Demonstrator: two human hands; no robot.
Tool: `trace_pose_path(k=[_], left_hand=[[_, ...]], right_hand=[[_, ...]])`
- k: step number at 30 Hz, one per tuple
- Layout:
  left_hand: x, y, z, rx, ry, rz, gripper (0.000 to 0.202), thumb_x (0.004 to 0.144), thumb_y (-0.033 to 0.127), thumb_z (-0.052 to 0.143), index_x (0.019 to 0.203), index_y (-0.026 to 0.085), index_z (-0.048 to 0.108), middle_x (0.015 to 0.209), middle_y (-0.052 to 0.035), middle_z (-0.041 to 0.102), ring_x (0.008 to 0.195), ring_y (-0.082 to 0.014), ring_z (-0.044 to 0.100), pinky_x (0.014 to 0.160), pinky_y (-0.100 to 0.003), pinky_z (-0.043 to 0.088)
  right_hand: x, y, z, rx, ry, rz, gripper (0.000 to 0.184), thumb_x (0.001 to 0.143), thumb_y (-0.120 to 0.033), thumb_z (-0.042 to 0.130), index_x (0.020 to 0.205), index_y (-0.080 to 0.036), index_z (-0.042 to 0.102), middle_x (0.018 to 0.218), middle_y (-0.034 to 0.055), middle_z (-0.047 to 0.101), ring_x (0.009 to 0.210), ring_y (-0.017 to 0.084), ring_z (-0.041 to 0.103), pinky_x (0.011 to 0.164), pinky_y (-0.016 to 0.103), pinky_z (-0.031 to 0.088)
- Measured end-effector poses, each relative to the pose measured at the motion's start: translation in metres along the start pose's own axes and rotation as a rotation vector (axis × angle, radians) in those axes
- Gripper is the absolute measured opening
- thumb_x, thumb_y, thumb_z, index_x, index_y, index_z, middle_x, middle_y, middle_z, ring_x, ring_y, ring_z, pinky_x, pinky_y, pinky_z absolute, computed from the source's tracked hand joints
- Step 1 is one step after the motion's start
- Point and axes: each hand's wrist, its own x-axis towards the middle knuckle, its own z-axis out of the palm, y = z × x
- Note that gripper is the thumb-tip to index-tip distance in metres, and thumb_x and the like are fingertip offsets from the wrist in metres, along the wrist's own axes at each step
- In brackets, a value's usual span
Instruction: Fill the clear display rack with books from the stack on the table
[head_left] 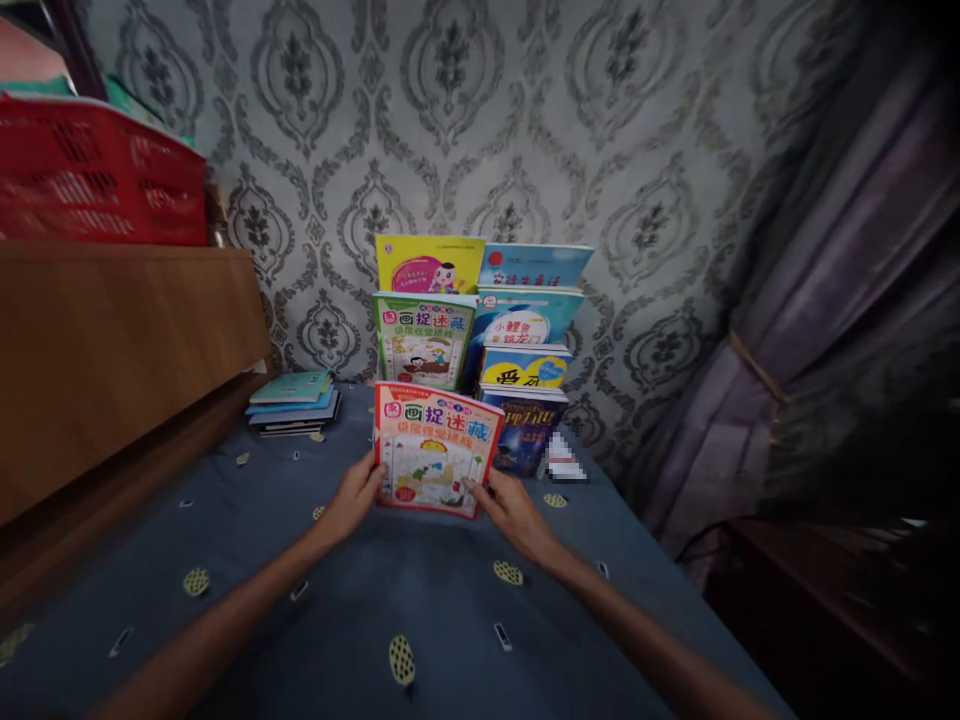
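Note:
A red children's book (435, 445) stands tilted on the blue patterned cloth (420, 610). My left hand (354, 500) grips its lower left edge and my right hand (511, 510) grips its lower right corner. Behind it, more children's books lean in overlapping rows against the wall: a green one (424, 338), a yellow one (429, 262), and a column of blue ones (529, 320) with a dark one (529, 430) at the front.
A small flat stack of thin books (294, 402) lies at the back left. A wooden shelf unit (112, 350) stands on the left with a red plastic basket (97, 170) on top. Purple curtains (825, 330) hang on the right.

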Motion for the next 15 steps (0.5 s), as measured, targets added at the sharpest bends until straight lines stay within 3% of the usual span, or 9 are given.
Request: trace_pose_path(k=[3,6,9,12,15], left_hand=[[0.058,0.025,-0.029,0.098,0.096,0.161,0.036,0.094,0.041,0.043,0.111,0.016,0.064,0.106,-0.009,0.07,0.102,-0.0247,0.062,0.094,-0.04,0.051],[0.126,0.052,-0.058,0.243,0.254,0.379,0.027,0.094,0.036,0.045,0.099,0.016,0.062,0.096,-0.0077,0.066,0.09,-0.0216,0.061,0.087,-0.037,0.051],[0.176,0.061,-0.074,0.3,0.345,0.458,0.021,0.095,0.03,0.045,0.099,0.017,0.061,0.095,-0.0069,0.066,0.087,-0.0197,0.06,0.083,-0.033,0.051],[0.198,0.051,-0.075,0.386,0.325,0.398,0.022,0.096,0.026,0.043,0.103,0.015,0.061,0.094,-0.0072,0.068,0.088,-0.0203,0.062,0.084,-0.033,0.051],[0.2,0.032,-0.067,0.528,0.28,0.277,0.023,0.095,0.024,0.042,0.1,0.014,0.062,0.097,-0.0095,0.07,0.09,-0.0226,0.064,0.085,-0.035,0.05]], right_hand=[[0.06,-0.015,-0.03,-0.141,0.109,-0.13,0.031,0.095,-0.039,0.044,0.096,-0.019,0.067,0.097,0.0108,0.075,0.086,0.027,0.068,0.078,0.039,0.055],[0.13,-0.035,-0.059,-0.263,0.273,-0.273,0.024,0.093,-0.033,0.047,0.099,-0.019,0.065,0.101,0.0108,0.073,0.095,0.027,0.065,0.086,0.04,0.052],[0.181,-0.046,-0.074,-0.348,0.351,-0.331,0.022,0.091,-0.026,0.047,0.103,-0.018,0.064,0.107,0.0122,0.072,0.101,0.028,0.063,0.089,0.041,0.05],[0.203,-0.044,-0.072,-0.413,0.323,-0.241,0.024,0.089,-0.02,0.045,0.107,-0.017,0.062,0.107,0.0125,0.071,0.1,0.028,0.064,0.087,0.039,0.051],[0.203,-0.033,-0.063,-0.466,0.274,-0.129,0.023,0.087,-0.018,0.047,0.105,-0.017,0.06,0.099,0.0124,0.072,0.093,0.028,0.065,0.083,0.038,0.051]])
